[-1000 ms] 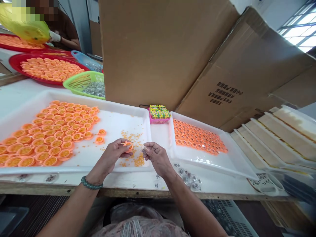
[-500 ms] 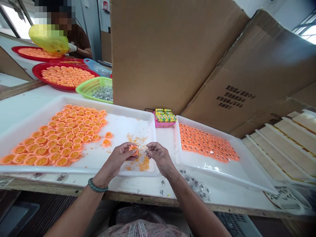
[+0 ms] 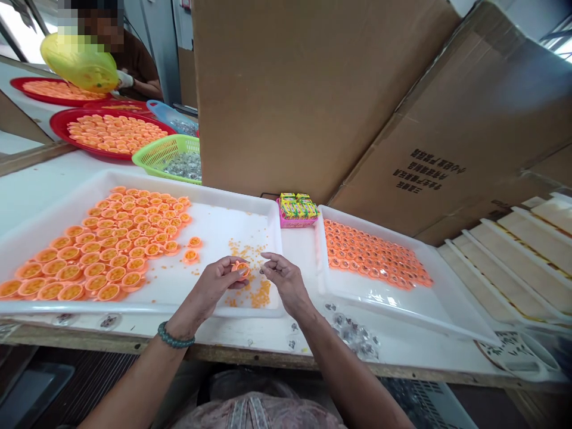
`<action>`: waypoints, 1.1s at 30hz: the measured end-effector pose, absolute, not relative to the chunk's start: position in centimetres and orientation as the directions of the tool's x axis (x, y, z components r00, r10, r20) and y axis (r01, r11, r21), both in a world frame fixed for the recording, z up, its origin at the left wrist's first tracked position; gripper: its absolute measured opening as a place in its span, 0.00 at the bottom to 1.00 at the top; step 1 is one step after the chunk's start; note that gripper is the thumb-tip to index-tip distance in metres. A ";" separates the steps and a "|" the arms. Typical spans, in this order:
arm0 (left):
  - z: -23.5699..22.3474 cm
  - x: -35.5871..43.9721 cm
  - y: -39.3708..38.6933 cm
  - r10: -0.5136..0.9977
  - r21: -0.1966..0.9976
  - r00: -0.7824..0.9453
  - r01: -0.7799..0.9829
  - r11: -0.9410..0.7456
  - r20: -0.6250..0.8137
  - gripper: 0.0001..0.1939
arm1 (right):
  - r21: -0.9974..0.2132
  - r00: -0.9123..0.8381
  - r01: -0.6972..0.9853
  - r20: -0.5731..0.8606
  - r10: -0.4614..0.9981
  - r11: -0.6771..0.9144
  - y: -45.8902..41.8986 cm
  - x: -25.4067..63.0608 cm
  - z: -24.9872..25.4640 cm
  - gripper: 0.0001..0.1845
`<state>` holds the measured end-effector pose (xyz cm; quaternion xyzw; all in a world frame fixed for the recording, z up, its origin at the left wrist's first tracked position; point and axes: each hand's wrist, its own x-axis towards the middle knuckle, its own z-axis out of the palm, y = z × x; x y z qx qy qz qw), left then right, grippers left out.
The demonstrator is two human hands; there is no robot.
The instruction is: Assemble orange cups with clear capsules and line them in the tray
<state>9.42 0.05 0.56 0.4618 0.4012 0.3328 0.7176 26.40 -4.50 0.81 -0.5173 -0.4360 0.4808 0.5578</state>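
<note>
Pinched between thumb and fingers of my left hand [image 3: 217, 283] is a small orange plastic cup [image 3: 242, 270], tilted so its open top shows. My right hand [image 3: 286, 285] is just to the right of it, thumb and fingers drawn together at a tiny item I cannot make out, index finger a little raised. Both hands hover over the right end of a white tray [image 3: 214, 223]. Loose orange bits [image 3: 259, 295] lie scattered there. Rows of similar orange cups [image 3: 107, 244] with yellow-orange contents fill the tray's left side, and two stand apart.
On the right, another white tray [image 3: 384, 313] holds orange pieces with shiny clear tops [image 3: 370, 253]. Clear plastic pieces [image 3: 357, 336] lie near the table edge. Behind are a pink basket [image 3: 297, 221], cardboard [image 3: 290, 95], a green basket [image 3: 147, 156] and red trays [image 3: 60, 128]. A co-worker [image 3: 134, 65] holds a yellow basket [image 3: 78, 62].
My right index finger has lifted slightly away from the thumb. The cup in my left hand stays about where it was. The whole view has shifted a little.
</note>
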 end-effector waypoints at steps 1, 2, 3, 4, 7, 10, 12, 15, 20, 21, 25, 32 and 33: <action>0.5 9.4 0.0 0.848 0.930 0.462 -0.117 0.347 -0.259 0.19 | -0.995 0.159 -0.096 -0.015 0.987 0.000 -4.4 26.3 0.8 0.15; 0.5 9.4 0.0 0.847 0.930 0.471 -0.132 0.342 -0.245 0.19 | -0.994 0.156 -0.112 -0.023 0.987 -0.006 -4.4 26.2 0.7 0.15; 0.4 9.3 0.0 0.847 0.931 0.480 -0.145 0.334 -0.229 0.19 | -0.990 0.154 -0.137 -0.035 0.987 -0.014 -4.4 26.0 0.7 0.14; 0.3 9.3 0.0 0.847 0.933 0.486 -0.154 0.326 -0.216 0.20 | -0.985 0.154 -0.170 -0.049 0.987 -0.023 -4.3 25.9 0.7 0.13; 0.1 9.3 -0.1 0.854 0.947 0.482 -0.135 0.291 -0.193 0.20 | -0.965 0.161 -0.261 -0.077 0.984 -0.033 -4.4 25.5 0.7 0.11; 0.2 9.4 -0.1 0.857 0.958 0.482 -0.108 0.266 -0.183 0.19 | -0.967 0.143 -0.254 -0.061 0.988 -0.023 -4.5 25.2 0.6 0.13; 0.3 9.4 -0.1 0.853 0.958 0.489 -0.107 0.267 -0.184 0.19 | -0.974 0.119 -0.224 -0.058 0.991 -0.030 -4.5 25.1 0.5 0.13; 0.4 9.5 -0.1 0.849 0.955 0.493 -0.111 0.277 -0.189 0.19 | -0.982 0.130 -0.191 -0.028 0.991 -0.003 -4.5 25.2 0.4 0.10; 0.2 9.4 -0.1 0.855 0.962 0.489 -0.106 0.253 -0.171 0.19 | -0.991 0.152 -0.123 0.039 0.988 0.059 -4.5 25.5 0.4 0.06; 0.2 9.4 -0.1 0.854 0.964 0.493 -0.104 0.244 -0.163 0.19 | -0.992 0.146 -0.107 0.044 0.988 0.060 -4.5 25.5 0.5 0.05; 0.1 9.3 -0.2 0.845 0.972 0.516 -0.088 0.216 -0.141 0.19 | -1.000 0.111 -0.017 0.023 0.994 0.025 -4.5 25.8 0.7 0.05; 0.4 9.4 -0.2 0.822 0.955 0.544 -0.114 0.274 -0.170 0.18 | -0.990 0.018 0.141 -0.010 1.000 -0.013 -3.4 26.2 1.6 0.08; 0.5 9.4 -0.2 0.820 0.950 0.542 -0.116 0.291 -0.185 0.18 | -0.992 0.009 0.126 -0.025 1.000 -0.026 -3.1 26.2 1.7 0.09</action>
